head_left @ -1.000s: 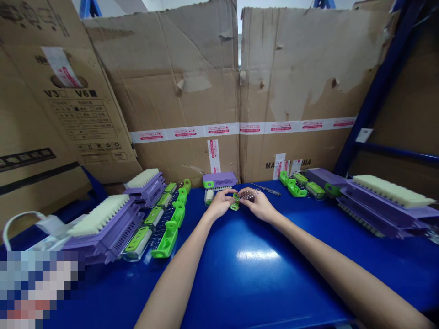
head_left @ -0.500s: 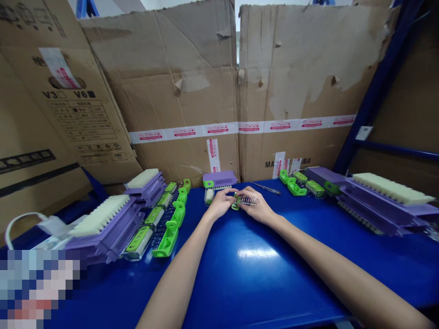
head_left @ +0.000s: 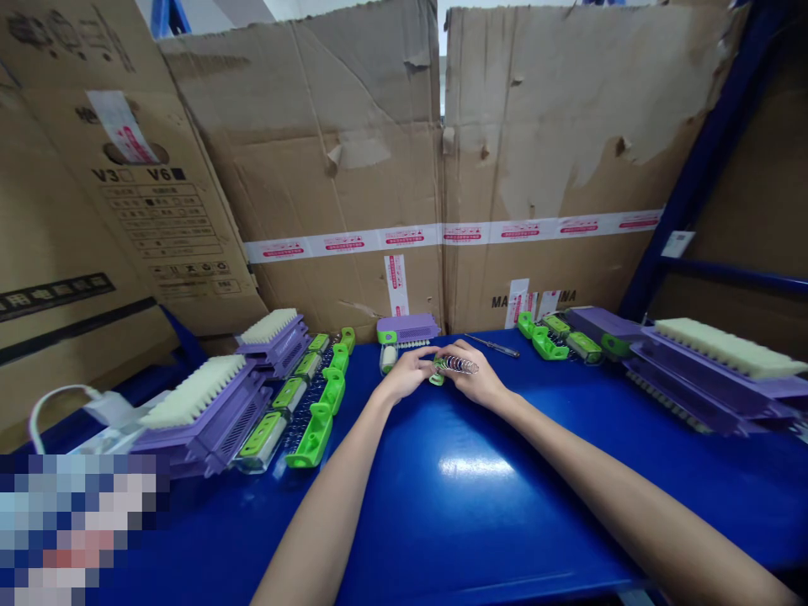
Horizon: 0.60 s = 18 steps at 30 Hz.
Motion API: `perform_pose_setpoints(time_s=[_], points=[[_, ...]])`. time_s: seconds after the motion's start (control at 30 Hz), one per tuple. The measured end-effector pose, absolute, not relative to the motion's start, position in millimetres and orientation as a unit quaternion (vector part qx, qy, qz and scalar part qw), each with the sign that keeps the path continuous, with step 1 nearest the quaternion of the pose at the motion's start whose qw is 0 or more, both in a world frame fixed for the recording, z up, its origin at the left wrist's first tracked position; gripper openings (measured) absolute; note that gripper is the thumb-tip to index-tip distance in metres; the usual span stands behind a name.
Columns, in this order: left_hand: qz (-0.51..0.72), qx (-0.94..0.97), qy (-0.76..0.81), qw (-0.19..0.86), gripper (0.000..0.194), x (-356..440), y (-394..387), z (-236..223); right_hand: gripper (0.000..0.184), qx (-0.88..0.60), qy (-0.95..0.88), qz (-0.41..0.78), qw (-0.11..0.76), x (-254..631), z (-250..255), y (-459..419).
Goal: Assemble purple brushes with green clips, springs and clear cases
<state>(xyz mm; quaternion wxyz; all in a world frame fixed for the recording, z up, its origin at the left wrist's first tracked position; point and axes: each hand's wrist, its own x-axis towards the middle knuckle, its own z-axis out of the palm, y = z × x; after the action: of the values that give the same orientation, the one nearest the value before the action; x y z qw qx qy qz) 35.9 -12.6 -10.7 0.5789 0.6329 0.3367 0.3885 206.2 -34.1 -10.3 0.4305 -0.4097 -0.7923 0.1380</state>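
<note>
My two hands meet at the far middle of the blue table [head_left: 467, 497]. My left hand [head_left: 407, 373] pinches a small green plastic part [head_left: 435, 376] between thumb and fingers. My right hand [head_left: 478, 380] is closed on a metal coil spring [head_left: 458, 364], whose left end touches the green part. Just behind the hands lies a purple brush unit with a green end and a white roller [head_left: 404, 331].
Purple brush blocks with white bristles [head_left: 208, 404] and a row of green parts [head_left: 312, 404] sit at the left. More purple blocks [head_left: 713, 362] and green parts [head_left: 555, 337] are at the right. A thin metal tool [head_left: 502, 345] lies behind my right hand. Cardboard boxes [head_left: 379, 168] wall the back.
The spring has been brought from a raised position down against the green part. Both hands stayed almost in place, slightly closer together.
</note>
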Motion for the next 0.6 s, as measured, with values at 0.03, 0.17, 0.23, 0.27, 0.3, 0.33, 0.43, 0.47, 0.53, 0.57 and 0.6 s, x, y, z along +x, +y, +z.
perform_pose_setpoints(time_s=[0.03, 0.17, 0.23, 0.27, 0.3, 0.33, 0.43, 0.47, 0.53, 0.57, 0.6], points=[[0.384, 0.630, 0.332, 0.588, 0.055, 35.7, -12.3, -11.0, 0.015, -0.413, -0.794, 0.131, 0.426, 206.3, -10.6, -33.9], [0.380, 0.626, 0.329, 0.596, 0.063, 35.6, -10.5, -13.0, 0.019, -0.423, -0.801, 0.111, 0.409, 206.4, -10.5, -33.1], [0.381, 0.628, 0.331, 0.592, 0.064, 35.6, -10.1, -13.5, 0.020, -0.423, -0.805, 0.103, 0.403, 206.2, -9.9, -32.5], [0.381, 0.629, 0.332, 0.591, 0.064, 35.5, -10.2, -13.3, 0.020, -0.423, -0.807, 0.099, 0.400, 206.0, -9.6, -32.3], [0.381, 0.629, 0.333, 0.590, 0.064, 35.5, -10.4, -12.9, 0.020, -0.423, -0.809, 0.094, 0.398, 205.8, -9.3, -32.3], [0.381, 0.630, 0.335, 0.588, 0.063, 35.6, -10.8, -12.4, 0.020, -0.423, -0.810, 0.090, 0.395, 205.4, -8.9, -32.6], [0.381, 0.639, 0.341, 0.575, 0.057, 36.5, -11.8, -10.6, 0.020, -0.430, -0.813, 0.077, 0.384, 203.4, -6.7, -35.1], [0.380, 0.642, 0.340, 0.573, 0.055, 37.0, -11.9, -10.2, 0.021, -0.433, -0.815, 0.071, 0.379, 202.3, -5.6, -36.5], [0.381, 0.645, 0.338, 0.569, 0.052, 38.1, -11.8, -10.3, 0.024, -0.445, -0.817, 0.057, 0.363, 199.7, -2.7, -39.8], [0.385, 0.645, 0.339, 0.567, 0.051, 38.5, -11.6, -10.7, 0.025, -0.454, -0.816, 0.050, 0.353, 198.4, -1.2, -41.3], [0.389, 0.645, 0.340, 0.564, 0.050, 38.8, -11.4, -11.1, 0.025, -0.464, -0.815, 0.045, 0.344, 197.3, 0.0, -42.4]])
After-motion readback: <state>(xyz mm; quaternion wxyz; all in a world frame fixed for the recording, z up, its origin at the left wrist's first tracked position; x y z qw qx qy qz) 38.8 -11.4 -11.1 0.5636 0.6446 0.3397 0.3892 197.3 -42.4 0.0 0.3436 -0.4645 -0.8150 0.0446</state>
